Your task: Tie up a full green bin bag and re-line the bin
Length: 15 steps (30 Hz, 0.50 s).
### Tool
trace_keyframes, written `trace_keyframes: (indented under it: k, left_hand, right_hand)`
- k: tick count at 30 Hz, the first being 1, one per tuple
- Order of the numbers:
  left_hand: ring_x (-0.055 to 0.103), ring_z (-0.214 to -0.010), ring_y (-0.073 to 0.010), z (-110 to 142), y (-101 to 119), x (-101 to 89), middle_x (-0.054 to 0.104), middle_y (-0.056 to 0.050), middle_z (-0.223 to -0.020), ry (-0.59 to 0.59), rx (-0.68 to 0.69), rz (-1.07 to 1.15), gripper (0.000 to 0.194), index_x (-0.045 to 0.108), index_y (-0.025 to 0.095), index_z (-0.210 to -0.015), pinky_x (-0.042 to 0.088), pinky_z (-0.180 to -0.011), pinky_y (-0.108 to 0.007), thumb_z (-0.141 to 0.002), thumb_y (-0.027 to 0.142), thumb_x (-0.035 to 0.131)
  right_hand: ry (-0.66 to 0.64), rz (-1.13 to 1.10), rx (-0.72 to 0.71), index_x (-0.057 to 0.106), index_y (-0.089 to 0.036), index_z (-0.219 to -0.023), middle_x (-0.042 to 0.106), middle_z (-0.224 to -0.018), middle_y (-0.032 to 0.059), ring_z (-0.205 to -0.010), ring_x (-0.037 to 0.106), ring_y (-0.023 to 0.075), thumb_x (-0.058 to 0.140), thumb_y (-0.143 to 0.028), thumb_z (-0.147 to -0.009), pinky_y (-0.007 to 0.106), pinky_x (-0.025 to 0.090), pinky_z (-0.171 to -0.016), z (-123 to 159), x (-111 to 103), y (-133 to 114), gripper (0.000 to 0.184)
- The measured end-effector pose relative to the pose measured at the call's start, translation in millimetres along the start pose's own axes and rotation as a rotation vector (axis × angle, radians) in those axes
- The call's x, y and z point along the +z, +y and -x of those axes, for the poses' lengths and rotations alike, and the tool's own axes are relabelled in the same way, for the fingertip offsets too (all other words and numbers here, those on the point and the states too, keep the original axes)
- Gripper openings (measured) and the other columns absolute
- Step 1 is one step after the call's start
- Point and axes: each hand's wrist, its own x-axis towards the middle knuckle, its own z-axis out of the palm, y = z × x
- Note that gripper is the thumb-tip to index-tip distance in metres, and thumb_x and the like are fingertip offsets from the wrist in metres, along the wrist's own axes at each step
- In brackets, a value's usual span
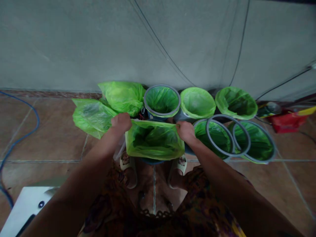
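Note:
A green plastic bag point(155, 153) is stretched wide between my two hands, its mouth facing up toward me. My left hand point(121, 122) is closed on the bag's far left corner. On the opposite side, my right hand point(185, 131) grips the far right corner. Under the bag, a bit of a blue rounded shape shows between my feet; the bag hides most of it. Just beyond stands a trash can point(162, 115) lined with green and topped by a grey ring. A loose grey ring point(228, 118) lies across two lined cans to the right.
Two bunched green bags point(123, 97) lie to the left by the wall. More lined cans point(197, 113) stand along the wall. A red object point(283, 123) is at far right. A blue hose point(37, 121) curves over the left floor near a white box point(29, 204).

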Motion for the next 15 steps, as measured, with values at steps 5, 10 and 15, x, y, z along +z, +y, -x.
trace_keyframes:
  k: [5,10,15]
  left_hand:
    - [0.045,-0.140,-0.0390,18.4,22.6,-2.3,0.044,-0.022,-0.156,0.003,0.181,0.016,0.076,0.037,0.016,-0.154,0.044,-0.108,-0.052,-0.083,0.027,0.063]
    - [0.038,-0.146,-0.0339,35.6,68.1,15.9,0.037,-0.014,-0.163,0.095,0.601,0.095,0.086,0.031,0.025,-0.156,0.031,-0.116,-0.055,-0.082,0.041,0.071]
    - [0.069,-0.105,-0.0272,32.9,82.7,18.9,0.077,-0.012,-0.103,0.233,0.617,0.026,0.027,0.071,0.018,-0.101,0.035,-0.109,-0.050,-0.097,0.024,0.045]
  right_hand:
    - [-0.022,-0.070,-0.127,0.077,-0.017,-0.101,0.076,-0.095,0.0101,-0.088,0.068,0.0220,0.051,-0.024,-0.095,0.028,0.044,-0.078,6.1,0.1,-11.5,0.028]
    - [-0.020,-0.181,-0.332,0.074,-0.015,-0.089,0.074,-0.088,0.0063,-0.080,0.065,0.0172,0.052,-0.024,-0.096,0.026,0.042,-0.074,15.8,-5.2,-29.3,0.024]
    - [0.007,-0.247,-0.375,0.073,-0.017,-0.103,0.075,-0.103,0.0071,-0.093,0.067,0.0188,0.055,-0.021,-0.093,0.026,0.044,-0.083,16.2,-4.4,-30.3,0.021]
